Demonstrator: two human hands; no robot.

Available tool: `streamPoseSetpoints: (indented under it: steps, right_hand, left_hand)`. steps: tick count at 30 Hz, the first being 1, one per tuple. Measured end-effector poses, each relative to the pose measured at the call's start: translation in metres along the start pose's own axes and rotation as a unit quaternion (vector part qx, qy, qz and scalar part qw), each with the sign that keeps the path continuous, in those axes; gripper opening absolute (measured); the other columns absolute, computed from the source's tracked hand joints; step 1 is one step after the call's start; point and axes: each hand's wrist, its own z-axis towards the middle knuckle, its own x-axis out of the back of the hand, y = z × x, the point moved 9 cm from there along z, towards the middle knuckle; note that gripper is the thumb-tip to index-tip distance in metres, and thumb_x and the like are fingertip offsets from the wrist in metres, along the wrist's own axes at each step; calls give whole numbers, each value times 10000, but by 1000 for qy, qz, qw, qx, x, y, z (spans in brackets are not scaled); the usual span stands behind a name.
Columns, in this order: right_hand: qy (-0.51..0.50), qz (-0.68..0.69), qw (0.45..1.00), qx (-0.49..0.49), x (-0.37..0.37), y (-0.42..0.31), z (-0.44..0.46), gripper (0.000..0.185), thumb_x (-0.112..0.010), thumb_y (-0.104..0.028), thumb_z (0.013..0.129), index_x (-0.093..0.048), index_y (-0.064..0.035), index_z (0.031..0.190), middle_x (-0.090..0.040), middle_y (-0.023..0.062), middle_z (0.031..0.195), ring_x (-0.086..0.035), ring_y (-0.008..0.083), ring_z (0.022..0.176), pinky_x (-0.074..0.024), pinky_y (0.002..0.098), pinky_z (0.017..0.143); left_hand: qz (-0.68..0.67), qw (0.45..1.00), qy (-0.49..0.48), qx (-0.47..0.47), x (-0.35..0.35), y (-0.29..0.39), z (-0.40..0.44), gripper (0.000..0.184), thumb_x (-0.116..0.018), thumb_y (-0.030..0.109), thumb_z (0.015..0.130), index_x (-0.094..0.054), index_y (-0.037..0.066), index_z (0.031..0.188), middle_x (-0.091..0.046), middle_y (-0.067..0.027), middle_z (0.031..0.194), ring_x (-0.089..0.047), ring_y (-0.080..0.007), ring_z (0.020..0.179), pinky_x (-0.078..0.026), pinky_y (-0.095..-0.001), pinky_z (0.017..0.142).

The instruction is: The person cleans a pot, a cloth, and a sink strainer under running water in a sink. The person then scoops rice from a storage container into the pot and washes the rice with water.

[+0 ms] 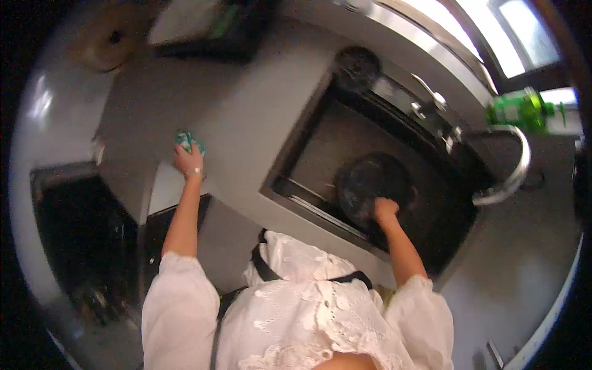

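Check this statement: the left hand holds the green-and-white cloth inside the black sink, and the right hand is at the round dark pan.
Wrong: the head view shows the left hand holding the green-and-white cloth over the grey countertop, outside the black sink. The right hand is at the round dark pan.

I count two hands, my left (187,161) and my right (386,210). There is one green-and-white cloth (189,141), near the near edge of the tabletop (246,123). I have one sink (327,142), with one dark round vessel (372,180) inside, towards its near edge. I see one dark round piece (357,68) at the sink's far left corner, one curved spout (523,161) past its right end, and one green pump bottle (518,111) near the tabletop's far edge. Left of the sink, towards the far edge, I make out one dark, blurred object (243,40).
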Motion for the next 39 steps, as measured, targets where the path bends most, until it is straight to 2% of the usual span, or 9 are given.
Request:
streamPoseSetpoints:
  steps: [4,14,16,19,23,25,27,35,39]
  right_hand:
    - [-161,86,983,30,-28,-33,10,359,-577,-273,747,-631,-61,1031,-602,140,1107,-585,303,1011,-465,444,800]
    - [107,246,955,126,33,-97,50,351,-540,-159,765,-566,-29,1091,-574,209,1076,-559,349,989,-440,427,851]
    - [262,213,934,119,63,-85,59,241,-511,-103,776,-641,-66,976,-618,158,1010,-576,334,958,-453,443,824]
    - [90,128,987,49,76,-45,70,275,-454,-124,808,-605,-78,1033,-583,181,1079,-541,349,1026,-443,422,864]
    - [106,234,966,4,77,6,57,195,-537,-107,775,-636,-77,940,-512,181,1186,-522,344,1043,-443,477,825]
    - [126,320,939,30,88,25,20,182,-578,-129,757,-627,-72,923,-426,196,1284,-490,354,1091,-440,466,837]
    - [166,458,870,81,73,50,2,169,-619,-144,736,-605,-69,887,-340,181,1348,-460,326,1139,-428,437,877]
    - [43,961,259,88,74,101,-125,202,-535,-146,826,-557,-41,997,-498,114,1204,-489,270,1097,-423,450,905]
    - [94,978,184,-9,21,139,-144,309,-493,-212,855,-523,-53,1119,-570,144,1101,-532,276,1048,-426,459,918]
  left_hand:
    - [-40,959,-140,-243,-34,120,-101,493,-653,302,754,-503,48,1149,-481,-157,1053,-466,-336,992,-372,-419,875]
    - [0,920,-47,-390,20,238,-144,364,-624,164,789,-541,57,1126,-478,-106,1133,-428,-278,1071,-346,-400,916]
    - [-147,904,-204,-345,0,250,-170,329,-614,105,792,-545,62,1111,-530,-87,1053,-511,-222,964,-420,-334,826]
    - [-306,804,-494,-125,-97,227,-243,415,-645,152,794,-490,38,1162,-530,-112,1014,-562,-175,905,-477,-296,776]
    - [-94,667,-719,170,-188,187,-343,909,-709,352,730,-160,80,1402,-375,-212,1301,-521,-312,1057,-498,-354,830]
    - [-93,600,-752,256,-204,184,-369,700,-618,203,798,-232,-4,1344,-410,-207,1269,-506,-348,1072,-494,-432,859]
    - [-131,471,-803,340,-228,166,-405,561,-545,103,830,-277,-45,1300,-436,-206,1244,-500,-357,1077,-496,-463,854]
    - [-87,617,-735,269,-194,210,-400,530,-366,-50,815,-220,-15,1323,-418,-209,1256,-532,-373,1039,-552,-476,738]
    - [-42,716,-661,220,-167,241,-388,687,-389,-18,805,-12,26,1377,-409,-222,1259,-507,-391,1063,-557,-458,725]
